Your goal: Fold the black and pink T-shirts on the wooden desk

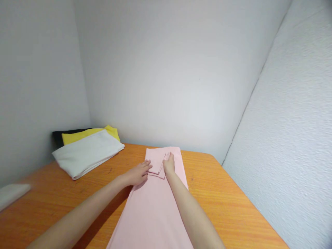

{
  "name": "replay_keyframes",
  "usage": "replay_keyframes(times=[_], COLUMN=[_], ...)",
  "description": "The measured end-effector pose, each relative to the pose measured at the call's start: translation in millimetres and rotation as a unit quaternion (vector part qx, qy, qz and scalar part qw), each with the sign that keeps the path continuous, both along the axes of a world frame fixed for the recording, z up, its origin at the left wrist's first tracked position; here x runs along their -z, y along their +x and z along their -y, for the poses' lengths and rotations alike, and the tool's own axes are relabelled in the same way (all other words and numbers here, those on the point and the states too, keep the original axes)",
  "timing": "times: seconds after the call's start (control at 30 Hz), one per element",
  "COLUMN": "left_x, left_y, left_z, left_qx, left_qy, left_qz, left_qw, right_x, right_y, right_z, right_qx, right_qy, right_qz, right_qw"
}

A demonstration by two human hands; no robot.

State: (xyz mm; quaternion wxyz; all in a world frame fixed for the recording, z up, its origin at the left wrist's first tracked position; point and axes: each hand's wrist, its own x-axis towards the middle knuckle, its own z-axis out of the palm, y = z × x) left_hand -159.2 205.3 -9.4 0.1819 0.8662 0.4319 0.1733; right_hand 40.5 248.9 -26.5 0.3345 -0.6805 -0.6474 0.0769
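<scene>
A long pink cloth [155, 211], folded lengthwise into a strip, stretches from the near edge of the view to the far side of the table. Near its far end, a smaller turned-over flap [157, 162] shows two dark-lined hem edges. My left hand [140, 172] lies palm down with fingers stretched, touching the flap's left side and the strip's left edge. Against the flap's right side rests my right hand [169, 164], its thumb and forefinger apart and pointing away from me. Its other fingers are partly hidden.
The wooden table [223, 200] meets walls at the back and right. At the back left sit a folded white cloth [89, 152], a yellow cloth [80, 135] and a black cloth [57, 137]. A white item [12, 194] is cut off at the left edge.
</scene>
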Motion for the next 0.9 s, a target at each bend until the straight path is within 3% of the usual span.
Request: replay_keyframes(times=[0.07, 0.13, 0.2, 0.33, 0.47, 0.6, 0.67, 0.77, 0.83, 0.9], left_x=[4.5, 5.2, 3.9, 0.7, -6.2, -22.3, -31.7, -37.3, -25.7, 2.3], left_y=[-3, -7, -12, -20, -11, 2, 0, -20, -44, -70], left_z=[5, 7, 8, 14, 23, 45, 73, 144, 204, 261], left_qx=[0.001, -0.002, 0.001, -0.002, -0.073, -0.127, -0.136, -0.157, -0.180, -0.206], left_qy=[0.025, 0.046, 0.065, 0.102, 0.149, 0.180, 0.196, 0.226, 0.200, 0.142], left_qz=[-0.038, -0.068, -0.092, -0.124, -0.136, -0.141, -0.135, -0.063, 0.031, 0.121], left_qw=[0.999, 0.997, 0.994, 0.987, 0.977, 0.965, 0.962, 0.959, 0.963, 0.961], right_x=[0.9, 4.1, 8.9, 13.2, -0.8, -20.7, -29.5, -45.0, -55.9, -61.0], right_y=[-2, -3, -3, -1, -2, -5, 1, 30, 61, 93], right_z=[4, 6, 7, 4, 10, 33, 55, 107, 158, 222], right_qx=[0.000, -0.052, -0.105, -0.108, -0.110, -0.085, -0.089, -0.110, -0.122, -0.119], right_qy=[0.022, 0.022, -0.021, -0.097, -0.052, -0.006, 0.028, 0.077, 0.095, 0.108], right_qz=[0.040, 0.116, 0.180, 0.195, 0.192, 0.180, 0.168, 0.123, 0.064, -0.023], right_qw=[0.999, 0.992, 0.978, 0.970, 0.974, 0.980, 0.981, 0.983, 0.986, 0.987])
